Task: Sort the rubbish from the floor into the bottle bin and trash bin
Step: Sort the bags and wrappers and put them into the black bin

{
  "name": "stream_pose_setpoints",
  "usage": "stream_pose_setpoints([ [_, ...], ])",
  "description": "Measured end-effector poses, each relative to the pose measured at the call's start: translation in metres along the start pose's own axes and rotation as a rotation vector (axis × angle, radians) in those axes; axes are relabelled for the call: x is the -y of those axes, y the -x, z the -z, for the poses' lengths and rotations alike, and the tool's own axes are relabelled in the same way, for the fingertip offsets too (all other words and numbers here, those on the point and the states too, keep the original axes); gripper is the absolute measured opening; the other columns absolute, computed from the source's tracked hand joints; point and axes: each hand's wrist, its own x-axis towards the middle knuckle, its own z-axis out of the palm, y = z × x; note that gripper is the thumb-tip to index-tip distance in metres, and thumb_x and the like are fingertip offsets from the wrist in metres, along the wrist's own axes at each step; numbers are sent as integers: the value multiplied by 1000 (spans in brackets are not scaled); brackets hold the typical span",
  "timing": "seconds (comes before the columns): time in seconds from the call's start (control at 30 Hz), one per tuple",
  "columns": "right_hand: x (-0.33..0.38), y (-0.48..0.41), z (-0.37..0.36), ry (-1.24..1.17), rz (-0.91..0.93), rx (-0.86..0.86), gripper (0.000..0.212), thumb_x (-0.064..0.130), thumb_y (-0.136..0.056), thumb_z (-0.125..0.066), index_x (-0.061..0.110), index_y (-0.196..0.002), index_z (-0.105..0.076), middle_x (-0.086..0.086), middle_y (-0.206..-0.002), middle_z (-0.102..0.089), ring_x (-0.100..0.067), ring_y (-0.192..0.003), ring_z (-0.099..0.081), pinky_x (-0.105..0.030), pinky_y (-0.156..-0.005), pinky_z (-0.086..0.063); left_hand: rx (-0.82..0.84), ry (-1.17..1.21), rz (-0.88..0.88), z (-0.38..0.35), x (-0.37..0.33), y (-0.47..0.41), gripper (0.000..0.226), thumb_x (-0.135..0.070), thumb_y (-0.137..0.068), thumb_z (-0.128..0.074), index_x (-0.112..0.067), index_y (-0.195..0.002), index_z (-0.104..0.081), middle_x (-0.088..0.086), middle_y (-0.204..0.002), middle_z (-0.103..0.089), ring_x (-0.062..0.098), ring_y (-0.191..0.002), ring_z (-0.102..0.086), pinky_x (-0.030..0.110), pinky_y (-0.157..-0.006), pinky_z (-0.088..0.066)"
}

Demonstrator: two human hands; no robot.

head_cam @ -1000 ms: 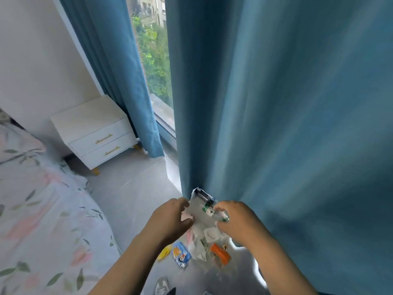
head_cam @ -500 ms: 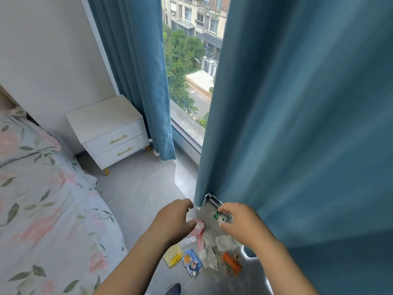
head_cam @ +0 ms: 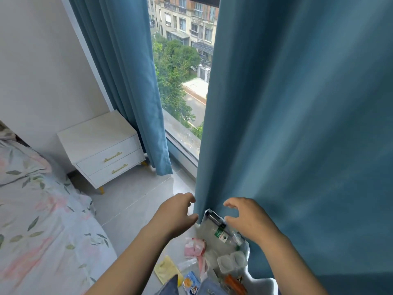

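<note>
Rubbish lies on the grey floor at the foot of the right curtain: a clear plastic bottle with a green label, a pink wrapper, a yellow wrapper, a blue snack packet, clear plastic cups and an orange item. My left hand hovers open above the floor, left of the bottle. My right hand hovers open just above the bottle, fingers spread, holding nothing. No bin is in view.
A blue curtain hangs over the right side, its hem touching the rubbish. A second curtain and a white nightstand stand at the back left. A floral bed fills the left. The window lies between the curtains.
Both hands have lifted away from the rubbish and opened. The right hand let go of the bottle and the left hand let go of the pink wrapper. The view tilted upward.
</note>
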Motion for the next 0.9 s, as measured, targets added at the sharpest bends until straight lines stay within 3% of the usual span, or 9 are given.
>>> stream_pose_setpoints([
  [0.33,-3,-47,2,-51,-135,-20,38,26,-83,-63,24,-120,-61,6,-122,-63,-13,-112,-58,-30,-95,-48,113,-46,-128,22,3,-79,41,-31,-88,-57,-23,-128,-51,-4,-127,-56,16,-113,-56,27,-93,-46],
  [0.6,27,-85,-18,-193,-486,-157,42,25,-84,-61,23,-126,-58,7,-130,-58,-11,-122,-52,-25,-100,-42,315,-251,-480,57,15,-176,41,-31,-86,-58,-21,-125,-51,-1,-126,-56,21,-113,-55,33,-94,-46],
  [0.8,69,-79,-39,-316,-724,-346,33,27,-80,-64,24,-113,-64,7,-114,-66,-13,-103,-59,-19,-75,-39,480,-377,-710,76,10,-211,42,-28,-86,-58,-19,-126,-51,1,-127,-56,25,-114,-55,34,-93,-47],
  [0.9,84,-60,-49,-346,-845,-436,27,26,-79,-65,20,-105,-66,2,-105,-68,-17,-95,-62,-24,-76,-46,543,-410,-829,71,5,-207,40,-28,-85,-59,-18,-124,-53,2,-124,-58,25,-112,-56,32,-91,-48],
])
